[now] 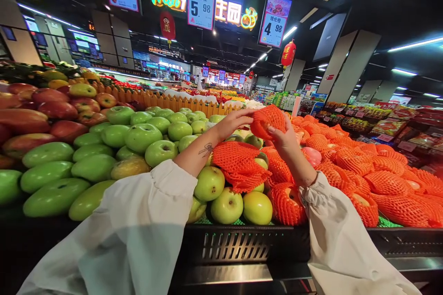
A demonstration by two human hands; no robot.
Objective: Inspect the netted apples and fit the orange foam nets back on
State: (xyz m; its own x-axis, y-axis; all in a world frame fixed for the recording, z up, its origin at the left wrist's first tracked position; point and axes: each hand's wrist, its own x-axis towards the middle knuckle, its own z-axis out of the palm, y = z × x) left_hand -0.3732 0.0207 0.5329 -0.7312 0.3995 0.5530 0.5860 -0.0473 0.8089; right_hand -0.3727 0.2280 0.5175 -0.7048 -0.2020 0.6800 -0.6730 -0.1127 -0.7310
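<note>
Above the front of the fruit display, both my hands are round a fruit in a red-orange foam net (267,121); the fruit itself is mostly hidden by the net. My left hand (237,123) reaches from the left with its fingers against the netting. From the right, my right hand (282,137) grips the lower right side, thumb toward me. Below them a loose, flattened foam net (238,163) lies over the green apples (227,205). Netted fruit (286,203) sits just under my right forearm, and a bare pinkish fruit (312,156) shows beside my right wrist.
Green mangoes (57,196) and red mangoes (57,109) are heaped on the left. More netted fruit (391,184) fills the right. A black slotted edge (238,244) runs along the front. Price signs (201,0) hang overhead. Packaged-goods shelves (384,126) stand at right.
</note>
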